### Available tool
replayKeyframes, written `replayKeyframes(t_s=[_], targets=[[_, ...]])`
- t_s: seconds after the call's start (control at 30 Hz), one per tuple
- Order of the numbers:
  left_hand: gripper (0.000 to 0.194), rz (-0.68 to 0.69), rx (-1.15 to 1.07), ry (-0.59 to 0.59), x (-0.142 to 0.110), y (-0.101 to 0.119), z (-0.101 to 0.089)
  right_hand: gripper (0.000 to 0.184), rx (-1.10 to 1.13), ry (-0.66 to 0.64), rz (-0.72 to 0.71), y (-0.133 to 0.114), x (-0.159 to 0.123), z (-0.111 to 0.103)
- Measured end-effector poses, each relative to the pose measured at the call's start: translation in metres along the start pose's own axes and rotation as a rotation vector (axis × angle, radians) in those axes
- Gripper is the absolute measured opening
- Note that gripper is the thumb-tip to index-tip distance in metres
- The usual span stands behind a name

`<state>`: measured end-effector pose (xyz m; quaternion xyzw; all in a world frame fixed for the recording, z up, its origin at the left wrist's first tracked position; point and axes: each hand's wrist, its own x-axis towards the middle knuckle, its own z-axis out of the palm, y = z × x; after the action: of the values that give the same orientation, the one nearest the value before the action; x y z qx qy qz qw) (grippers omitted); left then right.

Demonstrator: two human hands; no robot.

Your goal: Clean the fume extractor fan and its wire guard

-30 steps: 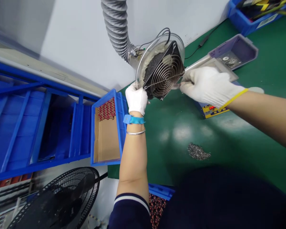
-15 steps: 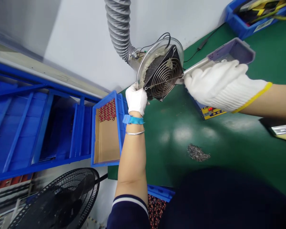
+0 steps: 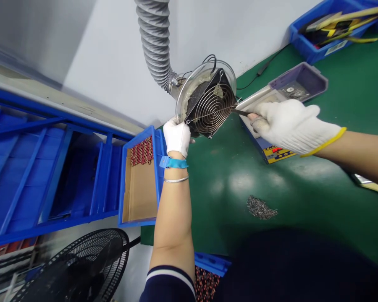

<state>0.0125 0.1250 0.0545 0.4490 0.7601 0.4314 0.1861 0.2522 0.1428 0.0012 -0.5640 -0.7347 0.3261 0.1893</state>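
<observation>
Evidently we are at a green-topped bench (image 3: 220,176) spreading beneath both our hands; above our white-gloved left hand (image 3: 177,136) hangs a grey corrugated hose (image 3: 154,42); just outside that hand stands a blue plastic tray (image 3: 159,144) lined with brown cardboard. The hose ends in a clear round hood (image 3: 180,100) carrying a square black fan (image 3: 216,111) with a coiled wire grille, between our two hands; the left hand is curled closed on the fan's near edge, its fingertips partly hidden. Partly beneath our white-gloved right hand (image 3: 285,126) sits a blue box (image 3: 277,154) with a yellow front panel; beyond that hand lies a greyish-purple plastic bin (image 3: 319,82); nearer us, well apart, is a small heap of silvery metal bits (image 3: 261,207). Smallest is a thin dark tool (image 3: 241,112), apparently pinched in the right hand's closed fingers, its tip by the fan's corner; contact we cannot confirm. We judge the step to be steadying the fan while applying the tool; the next move calls for a firm left hold and light right-hand control.
</observation>
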Motion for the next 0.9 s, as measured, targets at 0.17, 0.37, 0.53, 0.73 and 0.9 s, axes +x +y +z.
replayKeyframes(t_s=[0.17,0.37,0.53,0.73,0.9], targets=[[0.028,0.009,0.004,-0.007,-0.001,0.002,0.001,0.035,0.062,-0.021,0.099,-0.012,-0.001,-0.002],[0.029,-0.008,-0.003,-0.01,-0.005,0.006,0.002,0.03,0.341,-0.069,0.201,-0.009,-0.006,-0.005],[0.024,-0.011,0.038,-0.031,-0.008,0.011,0.007,0.034,0.115,-0.001,0.15,-0.007,-0.001,0.004],[0.017,-0.001,0.068,-0.07,-0.009,0.015,0.015,0.046,-0.281,0.162,-0.033,0.003,-0.001,0.019],[0.01,0.013,0.049,-0.064,-0.009,0.015,0.019,0.052,-0.457,0.143,-0.105,0.004,0.0,0.015]])
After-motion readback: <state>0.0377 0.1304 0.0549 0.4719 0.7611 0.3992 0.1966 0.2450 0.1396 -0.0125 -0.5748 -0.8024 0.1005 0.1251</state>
